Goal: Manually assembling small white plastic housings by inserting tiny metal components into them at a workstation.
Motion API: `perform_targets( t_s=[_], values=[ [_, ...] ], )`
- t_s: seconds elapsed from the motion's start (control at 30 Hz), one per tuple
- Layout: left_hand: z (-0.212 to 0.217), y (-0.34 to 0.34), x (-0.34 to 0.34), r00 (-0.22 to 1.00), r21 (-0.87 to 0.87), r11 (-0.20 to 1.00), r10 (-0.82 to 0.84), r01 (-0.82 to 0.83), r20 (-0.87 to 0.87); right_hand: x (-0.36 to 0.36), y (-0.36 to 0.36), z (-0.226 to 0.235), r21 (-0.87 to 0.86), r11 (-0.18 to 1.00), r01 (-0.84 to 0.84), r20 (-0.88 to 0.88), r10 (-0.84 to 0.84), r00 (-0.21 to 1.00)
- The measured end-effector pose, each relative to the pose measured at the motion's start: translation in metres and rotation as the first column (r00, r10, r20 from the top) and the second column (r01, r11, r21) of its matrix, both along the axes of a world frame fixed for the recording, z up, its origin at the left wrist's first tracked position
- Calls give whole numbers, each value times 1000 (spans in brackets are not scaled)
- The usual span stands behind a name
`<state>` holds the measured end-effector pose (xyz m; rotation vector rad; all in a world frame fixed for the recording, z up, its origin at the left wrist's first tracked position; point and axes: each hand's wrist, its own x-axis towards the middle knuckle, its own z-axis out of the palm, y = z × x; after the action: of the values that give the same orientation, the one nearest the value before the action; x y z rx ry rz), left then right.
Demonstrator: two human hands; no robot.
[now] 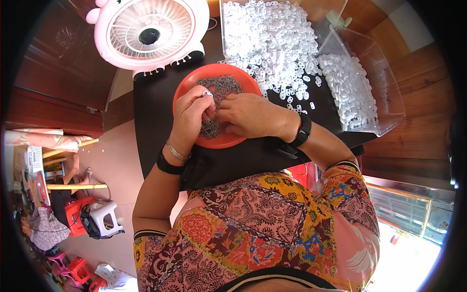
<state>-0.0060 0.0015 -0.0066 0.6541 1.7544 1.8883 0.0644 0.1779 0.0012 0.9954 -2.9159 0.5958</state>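
Note:
An orange-red round plate sits on a black table and holds a heap of small grey metal pieces. My left hand is over the plate's left side, pinching a small white plastic piece with a thin metal piece hanging below the fingers. My right hand rests over the plate's right side, its fingers curled into the grey heap beside my left hand. Whether it grips a piece is hidden. Both wrists wear black bands; the left one also has a silver bracelet.
A pile of small white plastic pieces lies behind the plate. A clear plastic box with more of them stands at the right. A pink fan stands at the back left. Stools and clutter lie on the floor at the lower left.

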Motion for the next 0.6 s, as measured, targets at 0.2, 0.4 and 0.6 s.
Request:
perform_targets(
  t_s=[0.2,0.4,0.6],
  values=[
    [-1,0,-1,1000,-3,1000,9,-9,5,1,-3,-3,21,1000,7,-11,-7,1000],
    [-2,-3,-3,1000,-25,1000,-3,2,-8,-1,2,-6,-26,999,38,14,-38,999],
    [0,-4,-3,999,-39,999,-30,29,-28,-9,12,-3,-449,871,197,22,-210,977]
  ],
)
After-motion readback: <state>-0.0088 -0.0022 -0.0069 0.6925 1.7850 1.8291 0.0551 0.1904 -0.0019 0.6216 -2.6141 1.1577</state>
